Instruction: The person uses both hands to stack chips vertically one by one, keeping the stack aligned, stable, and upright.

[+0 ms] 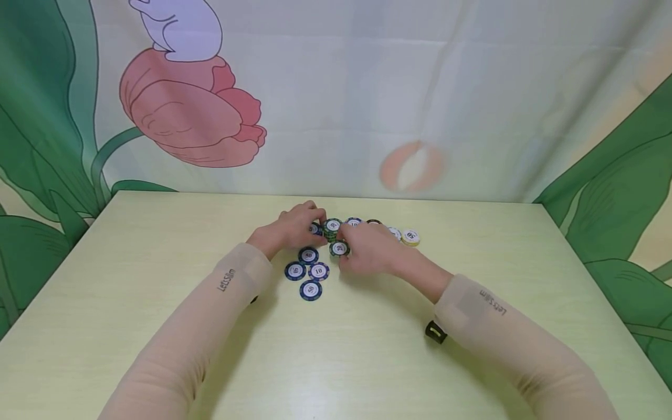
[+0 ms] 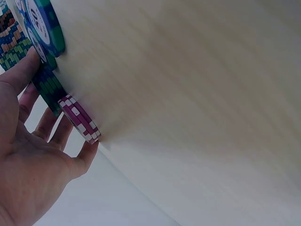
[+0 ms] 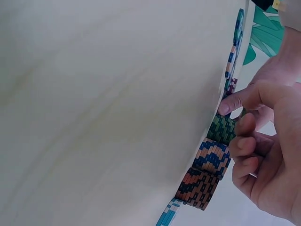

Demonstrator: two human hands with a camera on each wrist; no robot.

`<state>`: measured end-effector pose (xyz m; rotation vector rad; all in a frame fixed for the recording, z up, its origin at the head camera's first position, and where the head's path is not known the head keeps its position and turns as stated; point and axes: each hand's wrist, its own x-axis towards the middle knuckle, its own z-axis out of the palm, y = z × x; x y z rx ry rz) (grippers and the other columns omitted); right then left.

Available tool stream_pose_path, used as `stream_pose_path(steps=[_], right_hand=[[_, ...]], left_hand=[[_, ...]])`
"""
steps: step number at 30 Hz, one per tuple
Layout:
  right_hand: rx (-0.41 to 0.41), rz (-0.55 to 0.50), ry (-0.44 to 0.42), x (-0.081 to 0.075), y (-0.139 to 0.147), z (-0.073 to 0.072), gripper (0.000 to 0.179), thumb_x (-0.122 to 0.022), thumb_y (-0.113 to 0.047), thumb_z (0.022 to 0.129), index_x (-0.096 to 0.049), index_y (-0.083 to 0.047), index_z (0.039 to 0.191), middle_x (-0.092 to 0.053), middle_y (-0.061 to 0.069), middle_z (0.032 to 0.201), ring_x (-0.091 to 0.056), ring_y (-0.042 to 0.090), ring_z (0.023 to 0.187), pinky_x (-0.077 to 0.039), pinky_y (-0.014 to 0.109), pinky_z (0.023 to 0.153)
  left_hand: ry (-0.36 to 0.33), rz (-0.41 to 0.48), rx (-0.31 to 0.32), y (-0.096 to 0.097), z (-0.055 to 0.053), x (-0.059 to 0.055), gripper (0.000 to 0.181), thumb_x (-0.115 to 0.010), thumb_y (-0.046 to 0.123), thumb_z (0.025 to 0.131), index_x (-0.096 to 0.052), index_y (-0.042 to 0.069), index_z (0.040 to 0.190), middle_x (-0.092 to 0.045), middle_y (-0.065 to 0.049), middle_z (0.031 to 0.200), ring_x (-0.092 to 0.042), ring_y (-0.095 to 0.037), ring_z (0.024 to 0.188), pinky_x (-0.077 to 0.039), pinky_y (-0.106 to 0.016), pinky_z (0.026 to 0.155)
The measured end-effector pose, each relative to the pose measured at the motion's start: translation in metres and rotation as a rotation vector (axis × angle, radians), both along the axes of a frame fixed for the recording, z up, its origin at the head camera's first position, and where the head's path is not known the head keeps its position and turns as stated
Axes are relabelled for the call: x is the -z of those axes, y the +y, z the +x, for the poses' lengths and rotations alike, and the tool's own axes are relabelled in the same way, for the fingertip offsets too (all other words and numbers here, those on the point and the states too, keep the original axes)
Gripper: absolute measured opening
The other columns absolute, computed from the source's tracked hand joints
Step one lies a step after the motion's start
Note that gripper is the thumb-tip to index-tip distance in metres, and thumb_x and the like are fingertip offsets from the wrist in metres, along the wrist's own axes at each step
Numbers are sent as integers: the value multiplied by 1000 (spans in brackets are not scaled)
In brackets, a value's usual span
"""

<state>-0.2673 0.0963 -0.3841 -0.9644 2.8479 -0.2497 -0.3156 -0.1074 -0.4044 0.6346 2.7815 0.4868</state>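
At the row of poker chips, my left hand [image 1: 292,226] curls its thumb and fingers round a short stack of dark blue chips [image 2: 48,87]. Close by its little finger in the left wrist view are purple-and-white chips [image 2: 80,119]. My right hand [image 1: 374,249] pinches a green-edged poker chip [image 1: 339,248] marked 20, just in front of the green chip stack [image 1: 333,225]. That stack stands between the two hands. In the right wrist view the right fingers [image 3: 244,146] are curled, and the pinched chip is mostly hidden.
Rightward stand a blue-and-peach stack [image 3: 211,156], a black-and-orange stack [image 3: 196,188], white-and-blue chips [image 1: 394,233] and yellow-edged chips [image 1: 411,237]. Several loose blue-edged chips [image 1: 311,290] lie flat nearer me. A printed curtain [image 1: 336,116] hangs behind the table [image 1: 336,361].
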Motion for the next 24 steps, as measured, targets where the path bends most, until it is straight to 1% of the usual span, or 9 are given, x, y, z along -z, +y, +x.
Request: stream_pose_path(steps=[2,6,9,16,24], right_hand=[[0,-14,16,-1,-1,-3,41,-69,-29,87,-63,-6,121,-64,-1,88,-59,17,71,-48,34,63],[14,-58,17,-3,-4,-6,42,-69,-26,88,-61,-4,123,-65,2,88,-59,17,66,-47,32,57],[34,-71,22,-4,-6,-7,42,-69,-25,87,-61,-4,122,-67,4,88,-59,16,65,-47,32,54],[68,-64,36,-3,-7,-12,40,-69,-24,87,-61,-5,121,-68,6,90,-60,19,69,-51,36,59],[66,-64,52,2,-9,-17,36,-69,-23,88,-62,-5,117,-68,6,89,-60,18,68,-51,36,59]], left_hand=[[4,2,3,0,1,-1,35,-74,31,96,-62,13,122,-51,-10,131,-50,-29,115,-37,-58,104],[11,3,9,-1,1,-1,33,-74,31,96,-62,13,121,-51,-10,128,-50,-29,114,-38,-58,102],[16,6,16,-1,1,-1,33,-74,31,96,-61,13,120,-51,-10,128,-50,-29,113,-38,-58,100],[19,17,21,-2,2,-1,31,-75,30,96,-62,13,117,-52,-10,127,-50,-29,113,-38,-58,99],[14,6,24,-2,1,-2,32,-75,31,96,-61,13,119,-51,-10,127,-50,-28,112,-39,-56,98]])
